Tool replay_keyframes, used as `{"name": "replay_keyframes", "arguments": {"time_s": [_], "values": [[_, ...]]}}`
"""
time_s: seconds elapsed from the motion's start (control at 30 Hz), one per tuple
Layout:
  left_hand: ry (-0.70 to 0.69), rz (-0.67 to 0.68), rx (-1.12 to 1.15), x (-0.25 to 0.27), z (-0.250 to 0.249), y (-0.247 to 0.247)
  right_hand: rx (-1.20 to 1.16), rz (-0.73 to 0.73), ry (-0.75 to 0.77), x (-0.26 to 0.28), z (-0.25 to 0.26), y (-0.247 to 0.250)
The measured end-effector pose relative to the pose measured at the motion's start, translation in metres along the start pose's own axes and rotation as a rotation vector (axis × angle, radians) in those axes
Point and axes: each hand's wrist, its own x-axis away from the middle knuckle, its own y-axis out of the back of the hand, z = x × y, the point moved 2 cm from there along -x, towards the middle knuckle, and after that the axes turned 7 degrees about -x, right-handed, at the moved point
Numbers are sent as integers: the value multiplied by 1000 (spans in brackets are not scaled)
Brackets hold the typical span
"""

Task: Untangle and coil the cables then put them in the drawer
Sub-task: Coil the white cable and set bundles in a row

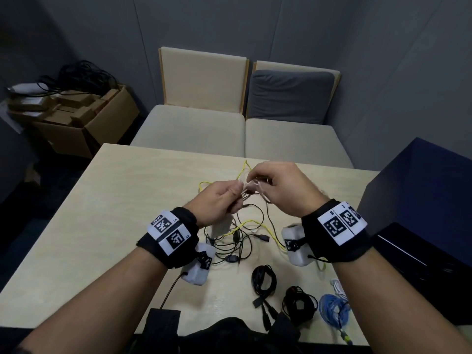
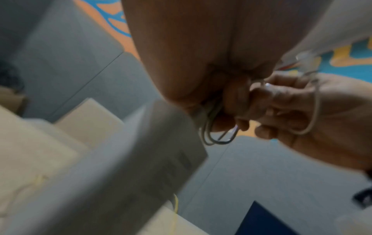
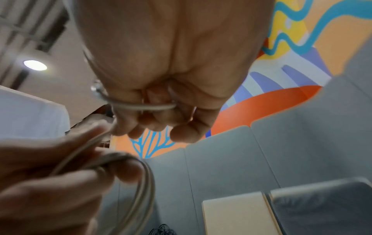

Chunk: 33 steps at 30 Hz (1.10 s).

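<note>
Yellow cable (image 1: pixel 251 222), blue coil (image 1: pixel 332 309), black coils (image 1: pixel 264 278) — pale wood-grain table (image 1: pixel 122 200), navy cabinet (image 1: pixel 419 180)

My forearms are bare, and each wrist wears a wide black fabric band (image 1: pixel 339 233) carrying a white strip printed with two black square code markers (image 1: pixel 168 232). Under each wrist hangs a white boxy camera housing (image 1: pixel 198 264) (it bears a small marker too). A thin black cable (image 1: pixel 169 292) trails from the left one.
</note>
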Motion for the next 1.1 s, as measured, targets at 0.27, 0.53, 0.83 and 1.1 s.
{"name": "replay_keyframes", "arguments": {"time_s": [0.27,0.53,0.83,1.1], "values": [[145,45,582,2,-12,0,-391,112,-206,0,-14,-11],[199,-97,571,-1,-9,-5,-415,9,-304,3,-6,-18],[156,-288,460,-2,-17,-10,-519,-79,-355,5,-4,-20],[201,-345,645,-4,-12,-1,-866,74,-335,18,-25,-20]]}}
